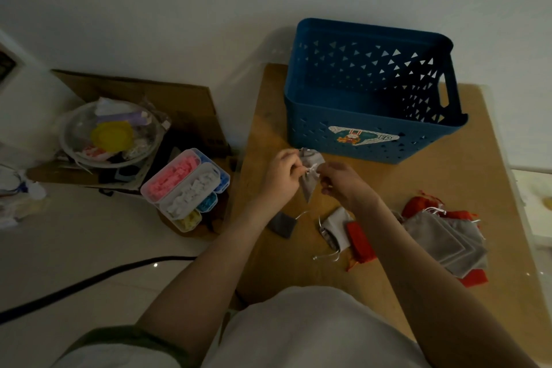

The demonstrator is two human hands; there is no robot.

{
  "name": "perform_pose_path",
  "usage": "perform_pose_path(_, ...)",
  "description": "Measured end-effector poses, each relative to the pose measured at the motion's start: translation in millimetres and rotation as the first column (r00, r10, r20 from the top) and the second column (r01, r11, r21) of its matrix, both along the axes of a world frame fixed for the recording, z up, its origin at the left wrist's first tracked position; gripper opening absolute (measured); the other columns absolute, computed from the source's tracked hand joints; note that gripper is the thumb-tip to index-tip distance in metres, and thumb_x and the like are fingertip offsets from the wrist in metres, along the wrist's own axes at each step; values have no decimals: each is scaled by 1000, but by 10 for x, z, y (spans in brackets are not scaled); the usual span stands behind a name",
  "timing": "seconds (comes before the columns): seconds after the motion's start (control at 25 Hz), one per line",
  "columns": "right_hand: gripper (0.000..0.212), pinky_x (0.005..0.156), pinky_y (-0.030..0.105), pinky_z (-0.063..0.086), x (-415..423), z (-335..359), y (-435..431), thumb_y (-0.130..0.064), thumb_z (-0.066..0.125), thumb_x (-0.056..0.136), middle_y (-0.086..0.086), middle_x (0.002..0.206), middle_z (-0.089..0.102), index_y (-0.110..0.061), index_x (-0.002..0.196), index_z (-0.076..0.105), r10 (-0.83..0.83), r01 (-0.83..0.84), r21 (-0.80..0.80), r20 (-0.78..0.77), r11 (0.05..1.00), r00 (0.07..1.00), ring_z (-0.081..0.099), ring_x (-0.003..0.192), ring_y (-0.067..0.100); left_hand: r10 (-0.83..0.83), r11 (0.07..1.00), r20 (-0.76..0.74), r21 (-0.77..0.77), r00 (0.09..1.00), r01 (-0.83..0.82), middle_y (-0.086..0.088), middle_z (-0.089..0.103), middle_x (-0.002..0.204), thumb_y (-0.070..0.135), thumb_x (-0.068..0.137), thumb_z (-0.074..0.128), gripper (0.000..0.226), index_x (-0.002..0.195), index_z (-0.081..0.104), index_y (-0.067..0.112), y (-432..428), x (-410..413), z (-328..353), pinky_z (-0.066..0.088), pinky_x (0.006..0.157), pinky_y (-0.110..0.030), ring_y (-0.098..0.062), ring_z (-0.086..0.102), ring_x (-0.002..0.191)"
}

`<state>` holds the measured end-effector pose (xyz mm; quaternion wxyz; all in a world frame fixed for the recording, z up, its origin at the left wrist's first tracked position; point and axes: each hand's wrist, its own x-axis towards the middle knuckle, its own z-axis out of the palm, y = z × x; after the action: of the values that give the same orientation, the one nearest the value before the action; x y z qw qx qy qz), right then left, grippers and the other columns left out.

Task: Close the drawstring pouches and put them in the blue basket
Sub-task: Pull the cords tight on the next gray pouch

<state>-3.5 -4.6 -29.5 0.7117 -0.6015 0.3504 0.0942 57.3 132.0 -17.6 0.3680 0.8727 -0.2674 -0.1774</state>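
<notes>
I've got the grey pouch point(308, 187) at 7 o'clock from the blue basket point(304, 134). Left hand point(283, 172) grips the cloth and right hand point(340, 184) pinches the cords point(307, 171). Looks light and floppy, so I'd only tug the cords.

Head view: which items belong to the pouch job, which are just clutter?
Job: grey pouch held by left hand and right hand; blue basket; pile of grey and red pouches; white pouch; dark grey pouch.
Clutter: box of coloured pieces; clear bowl; cardboard; black cable.
</notes>
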Motion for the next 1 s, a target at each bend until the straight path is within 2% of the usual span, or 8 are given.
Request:
perform_pose_path(0.12, 15, 60, 28, 41, 95, -102, 27, -12, 45, 98, 7, 72, 50, -4, 96, 58, -14, -13, -159, -168, 987, 986, 46, 64, 16, 23, 999, -170, -22, 985, -27, -3, 41, 143, 9, 94, 53, 10, 84, 53, 10, -51, -38, -103, 36, 95, -16, -17, 38, 132)
perform_pose_path(0.24, 15, 66, 28, 44, 104, -150, -2, -11, 44, 99, 9, 84, 57, -5, 101, 57, 45, -66, -161, -135, 985, 990, 53, 74, 16, -20, 1000, -329, -27, 944, 12, 4, 35, 149, 13, 93, 55, 13, 80, 55, 10, -54, 65, -123, 27, 101, -22, -14, 25, 140)
perform_pose_path(0.36, 17, 66, 24, 42, 136, -203, -72, -7, 44, 97, 4, 81, 57, -13, 87, 56, 158, -167, -263, -53, 950, 986, 52, 74, 13, -192, 968, -358, 84, 914, 236, 5, 28, 153, 19, 90, 60, 21, 70, 55, 20, -76, 241, -148, 16, 114, -37, -14, 10, 145)
perform_pose_path(0.44, 23, 64, 23, 39, 202, -259, -95, -6, 43, 98, 2, 77, 53, -16, 80, 53, 210, -215, -296, -49, 931, 976, 49, 71, 12, -235, 929, -396, 176, 888, 324, 3, 47, 139, 25, 91, 60, 14, 77, 59, 23, -151, 315, -196, 31, 106, -37, -16, 35, 134)
perform_pose_path(0.56, 16, 69, 28, 44, 313, -380, -161, -11, 43, 100, 4, 80, 55, -12, 86, 52, 157, -170, -349, -64, 922, 985, 54, 78, 18, -84, 968, -434, 176, 897, 176, 0, 62, 103, 26, 95, 54, 13, 98, 63, 18, -244, 413, -321, 44, 79, -26, -14, 56, 99)
perform_pose_path(0.76, 19, 85, 34, 45, 362, -536, -350, -22, 54, 96, 8, 101, 62, -7, 107, 57, 121, -134, -317, -61, 939, 991, 58, 98, 21, 45, 977, -471, 206, 881, 60, 3, 61, 101, 27, 97, 51, 19, 108, 63, 16, -354, 546, -450, 37, 66, -17, -9, 56, 95)
perform_pose_path(0.84, 26, 81, 25, 45, 354, -560, -396, -24, 62, 92, 2, 101, 61, -10, 112, 56, 204, -221, -291, -87, 931, 975, 56, 95, 15, 87, 976, -445, 219, 891, 14, 4, 60, 99, 26, 97, 50, 17, 106, 61, 19, -400, 579, -475, 37, 64, -16, -10, 57, 93)
perform_pose_path(1.0, 26, 70, 18, 42, 407, -704, -406, -8, 57, 91, 5, 103, 57, -11, 117, 55, 273, -331, -514, -188, 791, 944, 56, 95, 20, 187, 958, -301, 267, 935, -106, 2, 61, 97, 28, 99, 46, 20, 108, 61, 17, -413, 648, -512, 35, 59, -15, -9, 55, 86)
